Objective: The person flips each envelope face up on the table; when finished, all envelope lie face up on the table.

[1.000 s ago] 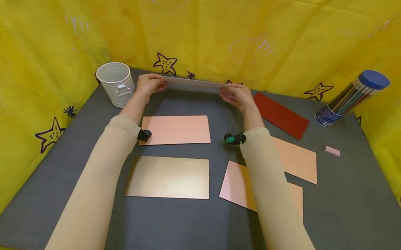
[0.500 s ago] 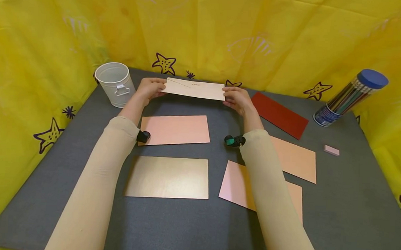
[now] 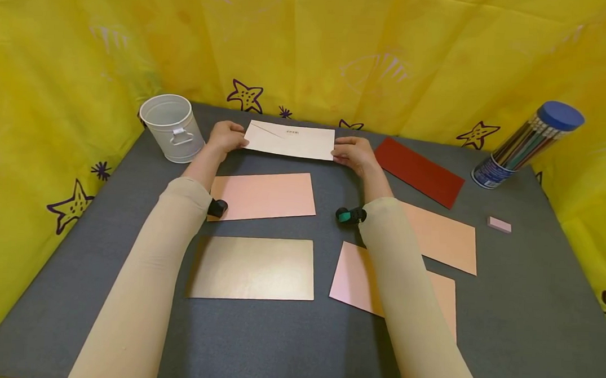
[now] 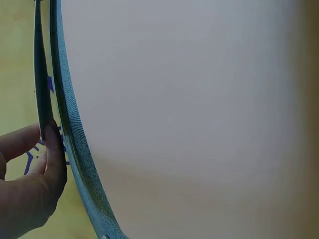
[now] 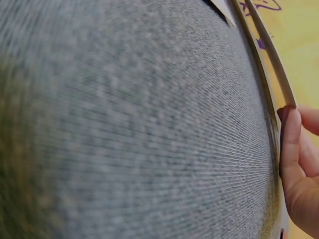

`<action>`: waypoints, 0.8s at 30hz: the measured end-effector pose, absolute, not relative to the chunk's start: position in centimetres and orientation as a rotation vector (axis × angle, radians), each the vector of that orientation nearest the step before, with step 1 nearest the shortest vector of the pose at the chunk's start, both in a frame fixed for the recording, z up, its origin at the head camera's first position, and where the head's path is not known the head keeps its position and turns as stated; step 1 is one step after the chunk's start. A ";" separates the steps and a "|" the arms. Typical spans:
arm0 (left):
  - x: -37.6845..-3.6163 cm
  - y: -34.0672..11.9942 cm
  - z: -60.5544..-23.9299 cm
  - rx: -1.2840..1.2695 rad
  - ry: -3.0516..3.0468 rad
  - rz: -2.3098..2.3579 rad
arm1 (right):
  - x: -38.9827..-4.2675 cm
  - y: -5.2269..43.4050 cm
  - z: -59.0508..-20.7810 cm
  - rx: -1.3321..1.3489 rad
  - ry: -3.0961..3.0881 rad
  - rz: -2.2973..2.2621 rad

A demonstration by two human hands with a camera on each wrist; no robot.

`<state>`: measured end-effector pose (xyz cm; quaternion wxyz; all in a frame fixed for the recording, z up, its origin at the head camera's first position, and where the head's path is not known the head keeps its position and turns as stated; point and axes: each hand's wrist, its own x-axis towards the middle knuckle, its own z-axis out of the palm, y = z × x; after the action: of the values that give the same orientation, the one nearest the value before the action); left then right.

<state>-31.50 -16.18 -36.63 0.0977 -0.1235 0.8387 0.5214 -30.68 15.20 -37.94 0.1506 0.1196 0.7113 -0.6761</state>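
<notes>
A pale cream envelope (image 3: 290, 141), with a diagonal seam and a small line of print on its upper face, is held just above the back of the table. My left hand (image 3: 226, 137) pinches its left end between thumb and fingers; the left wrist view shows this hand (image 4: 31, 186) gripping the thin edge. At the opposite end my right hand (image 3: 355, 153) pinches it in the same way. Below it lie a pink rectangular sheet (image 3: 264, 194) and a gold one (image 3: 254, 267). These may be envelopes too, but their kind cannot be told.
A white metal bucket (image 3: 168, 129) stands at the back left. On the right lie red (image 3: 419, 172), peach (image 3: 450, 240) and pink-to-peach (image 3: 352, 276) rectangles, the last partly under my right forearm. Beyond are a pink eraser (image 3: 499, 224) and a blue-lidded tube of pencils (image 3: 525, 145).
The envelope, seen almost edge-on before, has tilted so its printed face shows. Both hands have lowered it slightly and brought it a little nearer. The other things stay put.
</notes>
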 end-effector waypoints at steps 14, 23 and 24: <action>-31.4 -16.1 -36.4 -0.331 2.564 1.308 | -30.9 14.9 -38.3 0.341 2.110 -1.872; -31.2 -16.0 -35.8 -0.311 2.598 1.205 | -30.6 14.7 -38.0 0.329 2.124 -1.843; -31.2 -16.0 -35.7 -0.310 2.598 1.199 | -30.6 14.7 -38.0 0.333 2.124 -1.842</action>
<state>-31.17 -15.96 -35.73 0.1312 -0.1068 0.8949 0.4130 -30.56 14.73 -37.96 0.1545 0.1163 0.7411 -0.6429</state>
